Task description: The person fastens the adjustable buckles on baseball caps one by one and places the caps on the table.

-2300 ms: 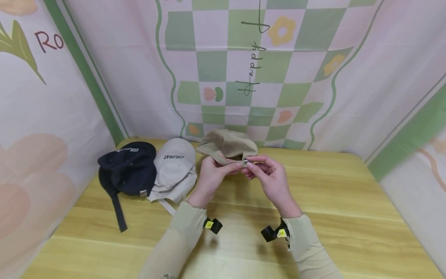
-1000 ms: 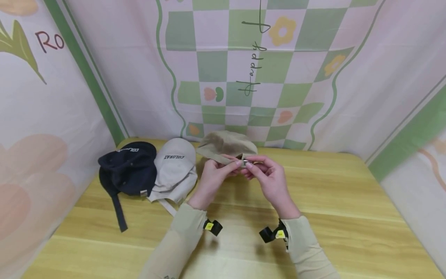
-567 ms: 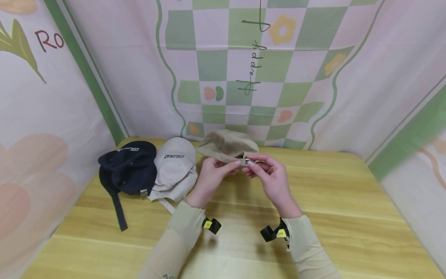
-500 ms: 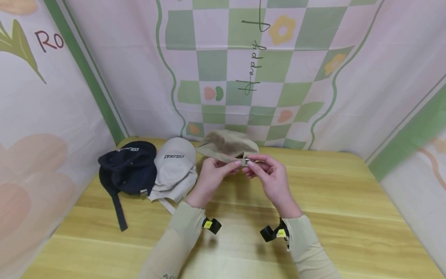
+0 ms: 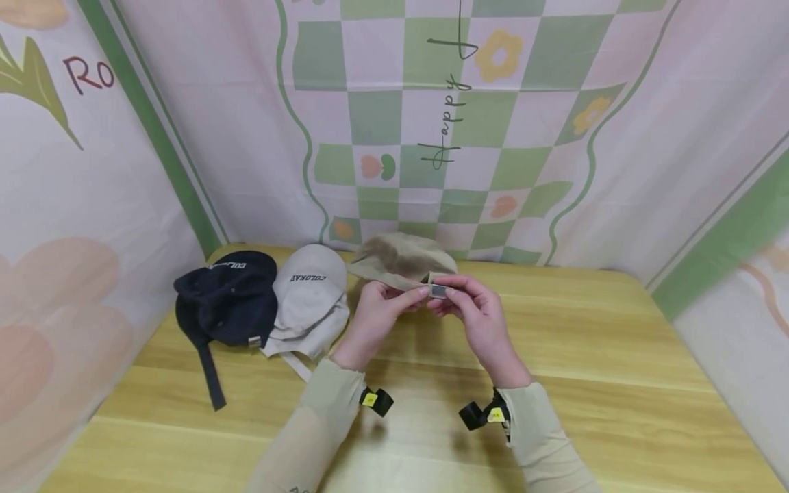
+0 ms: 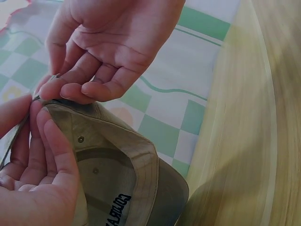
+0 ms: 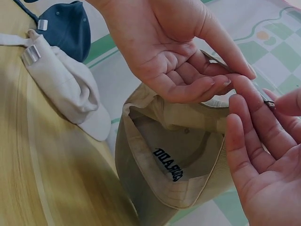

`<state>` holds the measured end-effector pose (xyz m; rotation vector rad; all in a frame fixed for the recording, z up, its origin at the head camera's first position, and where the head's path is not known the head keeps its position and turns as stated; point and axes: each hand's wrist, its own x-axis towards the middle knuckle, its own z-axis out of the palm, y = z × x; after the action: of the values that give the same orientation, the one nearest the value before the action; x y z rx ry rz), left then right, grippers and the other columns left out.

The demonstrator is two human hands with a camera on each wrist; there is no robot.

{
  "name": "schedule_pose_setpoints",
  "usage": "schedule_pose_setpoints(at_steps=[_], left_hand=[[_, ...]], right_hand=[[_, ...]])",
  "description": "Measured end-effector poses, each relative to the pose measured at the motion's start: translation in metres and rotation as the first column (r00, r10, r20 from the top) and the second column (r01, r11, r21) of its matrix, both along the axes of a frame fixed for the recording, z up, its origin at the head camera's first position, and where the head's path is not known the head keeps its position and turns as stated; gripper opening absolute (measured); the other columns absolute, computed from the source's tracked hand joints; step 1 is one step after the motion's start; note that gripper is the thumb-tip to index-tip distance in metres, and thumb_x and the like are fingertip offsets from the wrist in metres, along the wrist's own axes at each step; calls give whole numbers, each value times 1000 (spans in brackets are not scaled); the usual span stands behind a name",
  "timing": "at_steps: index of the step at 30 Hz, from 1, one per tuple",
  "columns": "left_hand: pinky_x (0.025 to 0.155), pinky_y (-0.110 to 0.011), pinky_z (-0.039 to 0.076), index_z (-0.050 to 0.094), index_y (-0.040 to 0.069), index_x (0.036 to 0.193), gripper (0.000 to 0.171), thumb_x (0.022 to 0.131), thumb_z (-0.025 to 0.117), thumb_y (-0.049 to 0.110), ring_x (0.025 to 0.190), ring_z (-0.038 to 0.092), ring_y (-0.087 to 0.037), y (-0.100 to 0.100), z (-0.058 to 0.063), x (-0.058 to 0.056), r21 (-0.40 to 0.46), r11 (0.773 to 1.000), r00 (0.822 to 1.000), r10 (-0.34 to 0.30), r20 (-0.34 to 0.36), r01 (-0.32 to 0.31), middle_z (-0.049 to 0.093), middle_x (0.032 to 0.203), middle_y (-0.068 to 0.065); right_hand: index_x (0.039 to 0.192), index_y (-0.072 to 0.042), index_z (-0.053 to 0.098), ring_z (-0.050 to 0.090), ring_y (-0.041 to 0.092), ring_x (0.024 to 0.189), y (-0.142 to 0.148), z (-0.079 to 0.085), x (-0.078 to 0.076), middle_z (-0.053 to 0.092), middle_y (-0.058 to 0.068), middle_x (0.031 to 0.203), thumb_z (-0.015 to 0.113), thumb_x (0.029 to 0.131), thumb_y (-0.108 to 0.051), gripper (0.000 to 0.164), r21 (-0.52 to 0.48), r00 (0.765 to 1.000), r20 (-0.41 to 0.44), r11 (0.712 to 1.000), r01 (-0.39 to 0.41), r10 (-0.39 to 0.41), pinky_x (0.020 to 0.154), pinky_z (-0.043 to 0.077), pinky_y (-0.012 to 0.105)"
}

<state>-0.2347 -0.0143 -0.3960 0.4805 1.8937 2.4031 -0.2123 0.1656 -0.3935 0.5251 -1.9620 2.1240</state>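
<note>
A khaki baseball cap (image 5: 403, 257) is held above the table near its back, its hollow underside turned toward both wrist cameras, with dark lettering (image 7: 168, 165) reading backward inside. My left hand (image 5: 379, 308) pinches the cap's back strap between thumb and fingers. Opposite it, my right hand (image 5: 483, 311) pinches the small metal buckle (image 5: 439, 291) on that strap. The buckle's flat grey face shows between the two thumbs. In the right wrist view, a strap end (image 7: 216, 61) pokes out by the left hand's fingers. Curled fingers hide part of the strap in both wrist views.
Left of the hands lie a light grey cap (image 5: 311, 294) and a navy cap (image 5: 228, 298), side by side, straps hanging loose toward the front. All are on a wooden table (image 5: 585, 383). A patterned cloth backdrop (image 5: 425, 130) closes off the back and sides.
The buckle has turned from edge-on to show its flat face between the thumbs. Both hands keep their hold on the strap and have barely shifted. The other caps have not moved.
</note>
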Motion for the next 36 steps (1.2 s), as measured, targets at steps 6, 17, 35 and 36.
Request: schedule_pose_setpoints(at_steps=[6, 17, 35, 36], left_hand=[[80, -34, 58, 74, -5, 104, 17, 94, 75, 9, 82, 70, -19, 0, 0, 1, 3, 1000, 1000, 4, -4, -4, 75, 94, -10], [81, -37, 58, 75, -4, 104, 18, 94, 76, 12, 93, 68, -39, 2, 0, 3, 20, 1000, 1000, -9, -9, 9, 75, 92, -10], [76, -28, 57, 67, 0, 99, 5, 99, 67, 5, 78, 65, -16, 4, 10, 3, 170, 985, 999, -1, 51, -8, 69, 91, -7], [75, -27, 57, 68, 1, 98, 5, 100, 65, 6, 76, 65, -15, 3, 11, 2, 194, 981, 998, -7, 65, -5, 69, 90, -7]], right_hand=[[119, 10, 63, 71, 22, 85, 2, -1, 0, 72, 16, 95, 50, 106, -2, 23, -5, 1000, 23, 1000, -3, 3, 77, 59, 35], [107, 11, 61, 70, 16, 79, 4, -3, 0, 72, 3, 87, 61, 102, -2, 14, 60, 995, 71, 996, 72, -76, 74, 59, 29], [101, 14, 64, 69, 26, 80, 4, -5, -2, 73, 11, 87, 64, 100, -3, 17, 58, 991, 12, 989, 133, -134, 73, 58, 29], [101, 14, 65, 69, 26, 80, 6, -6, -2, 73, 11, 87, 64, 100, -3, 17, 60, 990, 13, 988, 140, -141, 73, 58, 29]])
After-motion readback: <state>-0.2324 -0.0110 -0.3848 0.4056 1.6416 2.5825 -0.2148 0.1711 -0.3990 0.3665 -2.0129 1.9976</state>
